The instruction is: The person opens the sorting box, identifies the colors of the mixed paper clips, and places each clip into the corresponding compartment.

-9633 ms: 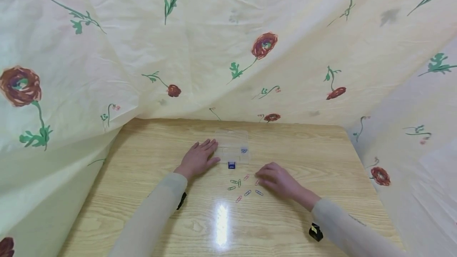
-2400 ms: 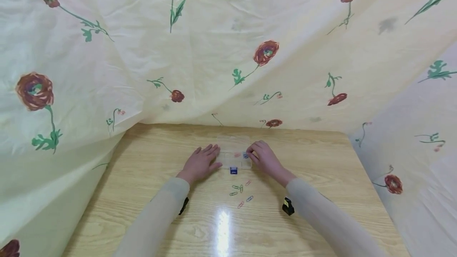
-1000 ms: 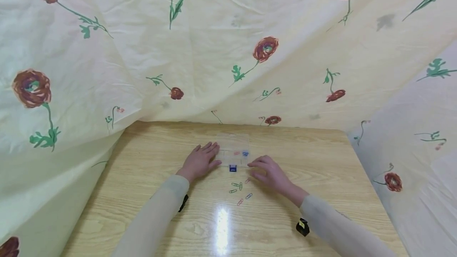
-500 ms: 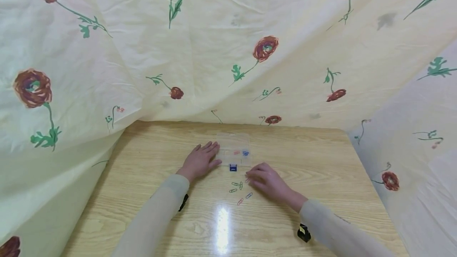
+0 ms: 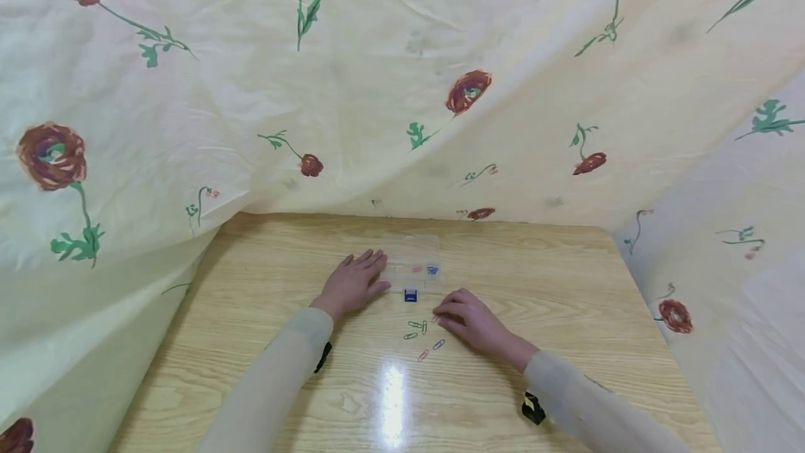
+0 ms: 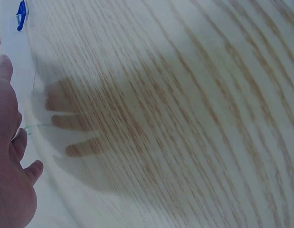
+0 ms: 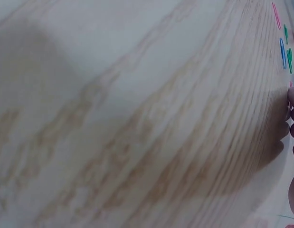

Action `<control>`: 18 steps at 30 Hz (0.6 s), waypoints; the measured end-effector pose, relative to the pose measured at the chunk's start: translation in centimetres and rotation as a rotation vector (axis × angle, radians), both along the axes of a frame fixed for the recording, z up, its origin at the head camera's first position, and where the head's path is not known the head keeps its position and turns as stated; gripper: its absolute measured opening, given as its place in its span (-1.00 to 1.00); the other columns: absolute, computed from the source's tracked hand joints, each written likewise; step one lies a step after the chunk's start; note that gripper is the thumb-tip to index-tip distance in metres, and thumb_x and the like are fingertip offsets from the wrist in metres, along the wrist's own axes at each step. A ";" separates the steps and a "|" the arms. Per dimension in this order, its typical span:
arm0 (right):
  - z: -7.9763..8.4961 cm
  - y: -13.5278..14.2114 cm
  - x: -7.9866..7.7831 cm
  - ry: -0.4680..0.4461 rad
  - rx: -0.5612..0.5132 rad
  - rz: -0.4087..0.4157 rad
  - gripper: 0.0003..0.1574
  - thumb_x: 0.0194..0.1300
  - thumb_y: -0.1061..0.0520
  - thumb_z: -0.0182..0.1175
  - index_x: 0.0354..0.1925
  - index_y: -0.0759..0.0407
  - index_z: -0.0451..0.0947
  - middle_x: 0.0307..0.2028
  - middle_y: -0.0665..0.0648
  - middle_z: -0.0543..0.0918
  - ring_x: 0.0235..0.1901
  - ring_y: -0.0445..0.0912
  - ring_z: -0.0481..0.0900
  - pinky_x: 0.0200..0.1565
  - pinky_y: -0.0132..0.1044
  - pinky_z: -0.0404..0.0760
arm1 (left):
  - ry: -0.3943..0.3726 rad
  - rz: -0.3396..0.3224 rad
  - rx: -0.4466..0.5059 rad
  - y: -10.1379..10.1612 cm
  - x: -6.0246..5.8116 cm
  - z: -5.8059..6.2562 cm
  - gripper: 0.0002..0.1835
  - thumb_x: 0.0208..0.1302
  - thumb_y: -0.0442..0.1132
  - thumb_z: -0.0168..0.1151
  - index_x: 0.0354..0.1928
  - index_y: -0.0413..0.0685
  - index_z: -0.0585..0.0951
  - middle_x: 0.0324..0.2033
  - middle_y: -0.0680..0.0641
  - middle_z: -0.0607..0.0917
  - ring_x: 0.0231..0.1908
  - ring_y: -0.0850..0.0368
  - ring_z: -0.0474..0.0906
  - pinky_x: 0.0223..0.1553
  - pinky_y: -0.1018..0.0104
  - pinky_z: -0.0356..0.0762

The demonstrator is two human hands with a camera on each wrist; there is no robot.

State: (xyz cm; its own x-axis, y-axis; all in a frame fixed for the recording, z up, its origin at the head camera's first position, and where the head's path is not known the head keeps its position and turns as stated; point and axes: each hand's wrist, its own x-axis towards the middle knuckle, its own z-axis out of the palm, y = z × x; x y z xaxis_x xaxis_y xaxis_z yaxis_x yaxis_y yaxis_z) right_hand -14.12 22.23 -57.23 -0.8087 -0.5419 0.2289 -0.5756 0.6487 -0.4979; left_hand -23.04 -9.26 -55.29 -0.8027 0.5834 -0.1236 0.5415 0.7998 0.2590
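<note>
My left hand (image 5: 352,284) lies with its fingers spread and straight at the left side of a clear plastic box (image 5: 409,247), whose lid is folded back. Pink clips (image 5: 417,269) and blue clips (image 5: 432,270) lie in separate compartments of the box. A blue latch (image 5: 411,296) juts from its front. My right hand (image 5: 472,320) has its thumb and fingertips together on a pink paper clip (image 5: 435,318) at the table; in the right wrist view its tip (image 7: 290,84) shows beside the fingertip. Green paper clips (image 5: 414,325) lie just left of that hand.
Nearer the front of the wooden table (image 5: 302,411) lie a blue paper clip (image 5: 439,344) and another pink paper clip (image 5: 423,355). A flowered cloth (image 5: 377,124) hangs behind the table and along both sides. A bright reflection lies on the front of the tabletop.
My right hand has come from the box down to the pink clip and its fingers have closed on it. Over the longer span, a pink and a blue clip have left the table; pink now shows in the box.
</note>
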 end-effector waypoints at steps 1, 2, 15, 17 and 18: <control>0.0 -0.1 -0.2 0.006 0.002 0.002 -0.77 0.40 0.21 0.45 0.01 0.15 0.81 -0.03 0.05 0.72 0.01 -0.05 0.61 0.07 -0.08 0.72 | 0.000 -0.002 0.001 0.0 -0.2 0.0 -0.23 0.67 0.28 -0.09 0.70 0.02 0.18 0.67 0.01 0.17 0.67 0.02 0.03 0.67 -0.11 0.00; 0.0 -0.2 -0.4 0.013 0.005 0.005 -0.79 0.40 0.21 0.45 -0.01 0.15 0.82 -0.05 0.04 0.72 0.00 -0.06 0.61 0.06 -0.10 0.72 | 0.001 -0.004 0.007 -0.1 -0.4 0.0 -0.23 0.67 0.27 -0.07 0.69 0.01 0.20 0.67 0.00 0.18 0.67 0.01 0.04 0.66 -0.12 0.01; 0.4 -1.3 -1.2 -0.035 0.055 -0.021 -0.95 0.41 0.20 0.44 -0.17 0.07 0.74 -0.19 -0.05 0.67 -0.11 -0.15 0.55 -0.03 -0.18 0.69 | -0.006 -0.034 0.013 -0.4 -1.8 -0.1 -0.24 0.68 0.26 -0.07 0.69 0.01 0.19 0.67 0.00 0.18 0.67 -0.01 0.04 0.66 -0.13 0.00; 0.4 -1.4 -1.1 -0.031 0.077 -0.013 -0.96 0.42 0.20 0.43 -0.18 0.09 0.73 -0.19 -0.05 0.66 -0.12 -0.15 0.55 -0.03 -0.18 0.68 | -0.005 -0.037 0.009 -0.5 -1.7 -0.1 -0.23 0.68 0.27 -0.08 0.69 0.01 0.19 0.67 0.00 0.18 0.67 -0.01 0.04 0.66 -0.13 0.01; 0.4 -1.5 -1.0 -0.025 0.090 -0.008 -0.96 0.43 0.19 0.42 -0.18 0.09 0.72 -0.20 -0.05 0.66 -0.13 -0.15 0.54 -0.04 -0.18 0.68 | -0.006 -0.038 0.004 -0.5 -1.6 -0.2 -0.23 0.68 0.27 -0.09 0.70 0.02 0.18 0.67 0.01 0.17 0.67 0.00 0.03 0.66 -0.12 0.00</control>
State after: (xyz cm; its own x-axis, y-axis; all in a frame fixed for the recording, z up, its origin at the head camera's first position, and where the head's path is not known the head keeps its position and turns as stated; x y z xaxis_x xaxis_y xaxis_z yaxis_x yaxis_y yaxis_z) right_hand -15.14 20.78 -56.82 -0.8179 -0.5530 0.1590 -0.5583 0.6959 -0.4518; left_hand -24.68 -9.80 -55.45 -0.7790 0.6143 -0.1259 0.5703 0.7775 0.2652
